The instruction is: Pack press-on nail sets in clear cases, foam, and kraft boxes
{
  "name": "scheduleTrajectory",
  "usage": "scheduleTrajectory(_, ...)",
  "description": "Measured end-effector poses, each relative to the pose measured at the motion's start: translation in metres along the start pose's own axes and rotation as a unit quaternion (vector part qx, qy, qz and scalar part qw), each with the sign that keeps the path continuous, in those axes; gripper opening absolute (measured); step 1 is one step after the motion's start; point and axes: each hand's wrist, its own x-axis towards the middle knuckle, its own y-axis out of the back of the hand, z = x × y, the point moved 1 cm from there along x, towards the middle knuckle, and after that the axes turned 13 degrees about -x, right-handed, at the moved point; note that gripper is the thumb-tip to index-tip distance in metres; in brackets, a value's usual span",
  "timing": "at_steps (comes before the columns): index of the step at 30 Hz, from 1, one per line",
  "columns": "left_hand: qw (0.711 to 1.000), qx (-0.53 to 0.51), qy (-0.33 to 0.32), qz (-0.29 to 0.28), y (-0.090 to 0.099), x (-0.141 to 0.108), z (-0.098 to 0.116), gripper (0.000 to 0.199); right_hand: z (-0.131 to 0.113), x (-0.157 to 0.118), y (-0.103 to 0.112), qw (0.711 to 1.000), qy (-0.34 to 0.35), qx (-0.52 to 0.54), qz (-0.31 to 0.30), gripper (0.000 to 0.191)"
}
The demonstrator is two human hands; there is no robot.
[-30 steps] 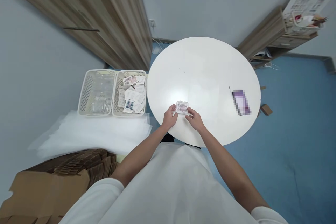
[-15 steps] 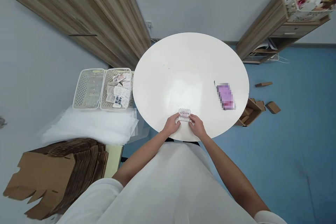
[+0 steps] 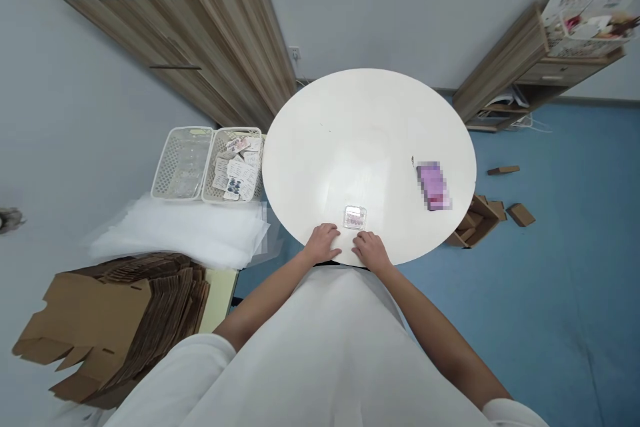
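Observation:
A small clear plastic case (image 3: 355,217) with a row of small pinkish pieces in it lies on the round white table (image 3: 310,167), near its front edge. My left hand (image 3: 323,243) rests on the tabletop just left of and below the case, fingers apart and holding nothing. On the other side my right hand (image 3: 371,249) lies on the table close under the case, its fingers slightly curled and apart, also empty. Neither hand touches the case.
A blurred purple object (image 3: 434,185) lies on the table's right. At left stand a basket of printed cards (image 3: 207,173), a basket of clear plastic pieces (image 3: 156,180), white sheets (image 3: 175,233) and flattened cardboard boxes (image 3: 100,313). An open carton (image 3: 487,221) sits on the floor.
Both hands have let go of the clear case and drawn back toward the table's front edge. The case stays on the table. The view has shifted slightly.

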Motion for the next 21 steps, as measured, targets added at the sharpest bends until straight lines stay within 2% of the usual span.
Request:
scheduleTrajectory(3, 0.997, 0.045, -0.055, -0.003, -0.001, -0.003, -0.007, 0.046, -0.003, 0.004, -0.003, 0.999, -0.032, -0.024, 0.024, 0.019)
scheduleTrajectory(7, 0.992, 0.095, -0.081, 0.011, 0.001, 0.002, -0.015, 0.02, -0.006, 0.003, 0.004, 0.998, -0.053, 0.01, 0.045, 0.021)
scheduleTrajectory(9, 0.991, 0.108, -0.083, 0.012, 0.003, 0.003, -0.018, 0.015, -0.01, -0.004, 0.008, 0.996, -0.065, 0.026, 0.057, 0.021)
scheduleTrajectory(11, 0.991, 0.108, -0.082, 0.011, 0.005, 0.002, -0.021, 0.017, -0.013, -0.014, 0.009, 0.994, -0.075, 0.032, 0.071, 0.022)
scheduleTrajectory(14, 0.993, 0.093, -0.077, 0.003, 0.01, -0.004, -0.025, 0.017, -0.012, -0.028, 0.006, 0.991, -0.099, 0.034, 0.085, 0.037)
scheduleTrajectory(16, 0.995, 0.069, -0.075, -0.007, 0.014, -0.007, -0.028, 0.018, -0.008, -0.033, 0.005, 0.986, -0.133, 0.06, 0.077, 0.026)
scheduleTrajectory(18, 0.998, 0.028, -0.062, -0.013, 0.018, -0.008, -0.032, 0.019, -0.002, -0.032, 0.006, 0.976, -0.178, 0.109, 0.06, 0.025)
scheduleTrajectory(21, 0.999, -0.039, -0.004, 0.015, 0.025, -0.002, -0.037, 0.018, 0.006, -0.022, 0.012, 0.958, -0.241, 0.156, 0.028, 0.03)
